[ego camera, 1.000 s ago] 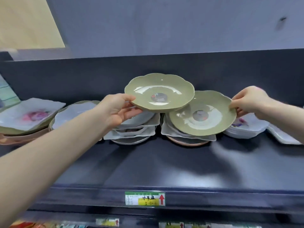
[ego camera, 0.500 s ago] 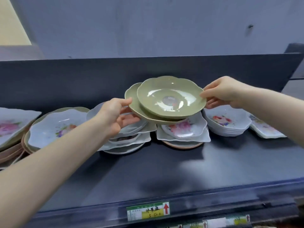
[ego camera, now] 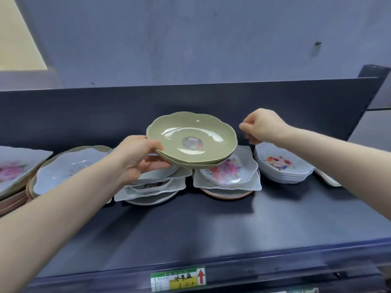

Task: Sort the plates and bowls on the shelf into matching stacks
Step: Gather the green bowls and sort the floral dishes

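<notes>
Two green scalloped bowls [ego camera: 192, 139] sit nested one in the other, held in the air above the shelf. My left hand [ego camera: 138, 157] grips their left rim, thumb on top and fingers underneath. My right hand [ego camera: 261, 125] hovers just right of the bowls, fingers loosely curled, touching nothing. Below the bowls lie a mixed pile of white plates [ego camera: 152, 187] and a floral white plate [ego camera: 228, 172] on a square white plate and a pinkish one.
A stack of white floral bowls [ego camera: 283, 166] stands at the right, with another white dish [ego camera: 326, 178] beyond it. Left are a white dish on a green plate [ego camera: 63, 166] and a floral square plate [ego camera: 17, 163]. The dark shelf [ego camera: 211, 229] has a price label [ego camera: 177, 279] on its front edge.
My right hand set its green bowl into the one in my left hand, let go and drew back to the right. My left hand now holds both bowls.
</notes>
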Demonstrator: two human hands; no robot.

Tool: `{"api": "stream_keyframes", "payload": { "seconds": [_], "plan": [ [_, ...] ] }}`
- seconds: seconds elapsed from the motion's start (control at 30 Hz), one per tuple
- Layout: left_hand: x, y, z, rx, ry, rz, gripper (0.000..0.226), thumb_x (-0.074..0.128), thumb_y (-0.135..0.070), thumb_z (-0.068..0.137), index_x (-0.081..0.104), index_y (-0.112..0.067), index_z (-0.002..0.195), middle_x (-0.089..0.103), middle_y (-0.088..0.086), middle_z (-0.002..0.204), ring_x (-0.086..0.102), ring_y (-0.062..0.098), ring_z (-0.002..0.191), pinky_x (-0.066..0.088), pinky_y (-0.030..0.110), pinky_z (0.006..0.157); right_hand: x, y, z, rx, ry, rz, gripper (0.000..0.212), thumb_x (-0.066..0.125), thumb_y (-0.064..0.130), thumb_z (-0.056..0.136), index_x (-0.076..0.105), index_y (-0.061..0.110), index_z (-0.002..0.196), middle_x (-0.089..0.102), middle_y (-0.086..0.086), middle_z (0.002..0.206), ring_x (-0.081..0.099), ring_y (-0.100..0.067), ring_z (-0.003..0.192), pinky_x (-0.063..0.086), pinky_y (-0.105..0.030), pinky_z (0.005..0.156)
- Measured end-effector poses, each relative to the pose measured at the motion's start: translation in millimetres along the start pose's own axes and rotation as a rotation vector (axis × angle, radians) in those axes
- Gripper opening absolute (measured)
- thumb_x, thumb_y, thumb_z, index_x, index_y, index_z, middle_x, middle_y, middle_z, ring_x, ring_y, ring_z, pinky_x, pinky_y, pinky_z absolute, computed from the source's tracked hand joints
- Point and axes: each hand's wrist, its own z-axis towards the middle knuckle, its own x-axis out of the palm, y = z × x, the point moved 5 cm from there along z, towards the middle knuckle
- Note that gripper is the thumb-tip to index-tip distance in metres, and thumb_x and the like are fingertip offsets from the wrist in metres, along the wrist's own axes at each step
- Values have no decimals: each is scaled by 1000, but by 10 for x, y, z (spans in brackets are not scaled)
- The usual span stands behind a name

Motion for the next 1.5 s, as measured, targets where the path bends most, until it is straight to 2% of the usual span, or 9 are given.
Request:
{"api": "stream_keyframes", "payload": {
  "seconds": [0.1, 0.2, 0.33, 0.53, 0.7, 1.07, 1.27, 1.37, 1.5],
  "plan": [
    [-74, -6, -15, -6, -39, -13, 13, 52, 10, 82, 59, 0, 87, 61, 16, 84, 68, 25, 53, 55, 26, 44, 55, -250, -77, 3, 32, -363, 21, 60, 18, 81, 64, 6, 64, 60, -7, 56, 66, -29, 64, 55, -31, 67],
    [-127, -13, -30, -20, -70, -48, 10, 53, 8, 83, 57, 0, 84, 60, 17, 83, 65, 31, 69, 56, 29, 44, 279, -470, -176, 90, 153, -438, 25, 59, 18, 67, 49, 11, 44, 51, 0, 36, 50, -19, 40, 43, -22, 47],
    [-121, -43, -48, -33, -73, -77, 8, 53, 7, 84, 56, 0, 86, 59, 17, 82, 62, 29, 73, 55, 28, 42, 442, -588, -230, 164, 170, -231, 12, 56, 5, 66, 57, 7, 54, 69, -14, 55, 57, -22, 44, 51, -28, 52],
    [56, -143, -77, -62, -19, -119, 6, 55, 5, 86, 55, 1, 90, 59, 18, 84, 63, 26, 73, 60, 36, 50, 109, -634, -255, 241, -39, -7, 17, 48, 3, 65, 55, 9, 50, 61, -4, 40, 57, -17, 31, 45, -17, 39],
    [260, -204, -119, -69, 19, -165, 10, 51, 3, 89, 54, -2, 96, 62, 15, 88, 65, 21, 72, 59, 33, 48, -549, -929, -215, 248, -208, -1, 15, 56, 6, 67, 71, 4, 64, 69, -6, 49, 70, -19, 46, 62, -35, 69],
    [656, -120, -275, -107, 27, -197, 36, 50, 3, 89, 51, -2, 124, 61, 18, 93, 64, 26, 85, 59, 40, 59, -594, -1946, -219, 512, -134, 95, 14, 54, -7, 72, 55, 6, 72, 57, -15, 68, 60, -26, 58, 50, -32, 63],
    [769, -27, -340, -142, -16, -199, 40, 51, 2, 89, 50, 0, 129, 61, 19, 104, 64, 28, 93, 59, 35, 50, -454, -2005, -101, 385, -127, -165, 17, 55, -7, 67, 61, 9, 65, 63, -15, 64, 65, -28, 59, 59, -34, 69],
    [781, 37, -355, -156, -33, -200, 42, 52, 2, 88, 49, 0, 130, 61, 19, 102, 64, 28, 95, 59, 36, 50, -452, -1952, -104, 270, -96, -316, 15, 55, -6, 66, 60, 5, 58, 60, -14, 59, 60, -31, 61, 46, -27, 53],
    [735, 93, -359, -151, -45, -211, 41, 52, 4, 87, 50, 0, 129, 62, 19, 96, 65, 29, 84, 60, 38, 51, -487, -1641, -136, 65, -188, -483, 16, 54, -4, 74, 68, 4, 77, 66, -14, 79, 54, -34, 69, 41, -29, 58]
  ]
}}
